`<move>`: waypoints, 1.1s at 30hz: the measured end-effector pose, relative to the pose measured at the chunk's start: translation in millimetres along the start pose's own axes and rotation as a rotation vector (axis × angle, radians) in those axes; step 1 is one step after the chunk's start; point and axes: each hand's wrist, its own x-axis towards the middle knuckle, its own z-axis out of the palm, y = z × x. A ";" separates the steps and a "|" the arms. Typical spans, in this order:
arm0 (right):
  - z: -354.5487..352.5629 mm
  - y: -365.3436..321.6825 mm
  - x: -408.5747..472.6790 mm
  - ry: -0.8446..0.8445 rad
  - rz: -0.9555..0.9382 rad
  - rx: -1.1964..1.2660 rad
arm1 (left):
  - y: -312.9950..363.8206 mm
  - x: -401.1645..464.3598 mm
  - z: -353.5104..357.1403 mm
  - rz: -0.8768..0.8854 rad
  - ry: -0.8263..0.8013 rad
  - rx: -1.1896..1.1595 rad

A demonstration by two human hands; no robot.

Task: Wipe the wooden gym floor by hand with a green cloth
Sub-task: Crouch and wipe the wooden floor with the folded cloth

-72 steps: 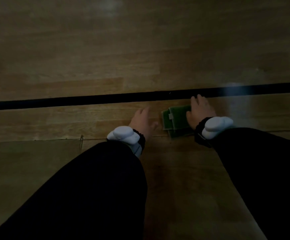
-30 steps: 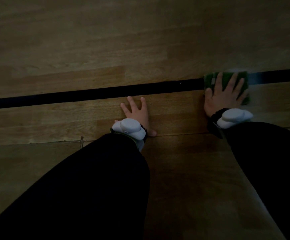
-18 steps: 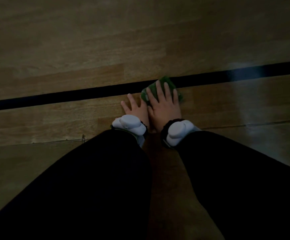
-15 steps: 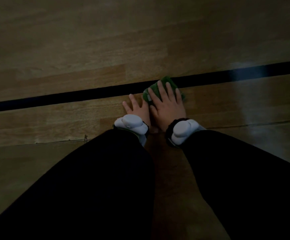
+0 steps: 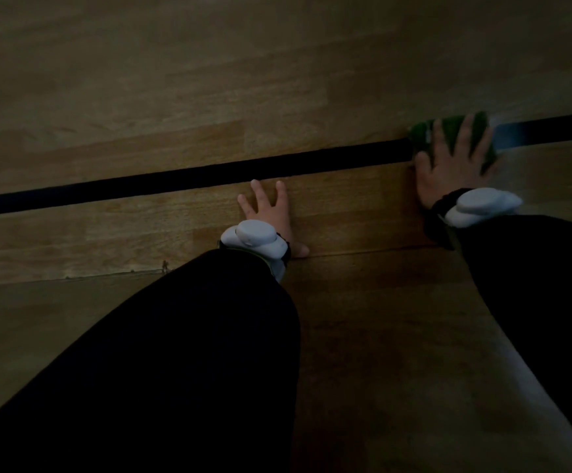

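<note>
While the left hand [image 5: 271,213] rests flat near the black line [image 5: 175,180], the right hand [image 5: 453,165], fingers spread, presses the cloth [image 5: 448,131] onto that line.

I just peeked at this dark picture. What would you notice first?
First, the green cloth at the upper right, pressed flat under the right hand on the black line crossing the wooden floor. Then the left hand, spread flat mid-picture, just below that line.

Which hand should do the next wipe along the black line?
Probably the right hand. Its spread fingers already press the green cloth flat onto the black line. The left hand lies bare on the wooden floor, apart from the cloth, seemingly propping the person up.
</note>
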 end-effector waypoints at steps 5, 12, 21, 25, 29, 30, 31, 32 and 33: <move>0.5 -14.8 -7.3 0.009 0.055 -0.019 | 2.1 -0.6 -1.9 -0.015 -0.005 0.007; 15.8 -28.0 -39.4 -0.020 -0.141 -0.081 | 7.3 -3.2 -0.5 -0.035 0.010 0.039; 55.9 -72.9 -118.4 -0.056 -0.411 -0.111 | 9.5 1.5 2.9 -0.040 0.039 0.120; 57.7 -69.4 -115.2 -0.034 -0.432 -0.096 | 3.9 5.5 1.7 -0.029 0.021 0.124; 57.5 -68.1 -113.7 -0.049 -0.431 -0.098 | 1.6 6.6 1.3 -0.029 0.017 0.113; 56.7 -68.3 -113.3 -0.057 -0.428 -0.102 | 1.4 6.6 1.5 -0.027 0.020 0.109; 55.5 -69.0 -112.3 -0.067 -0.427 -0.112 | 0.8 6.5 1.2 -0.026 0.021 0.105; 53.5 -69.6 -111.2 -0.084 -0.430 -0.130 | 0.2 6.5 0.5 -0.026 0.018 0.101; 51.2 -69.8 -109.9 -0.110 -0.435 -0.154 | -0.4 7.0 0.4 -0.026 0.009 0.096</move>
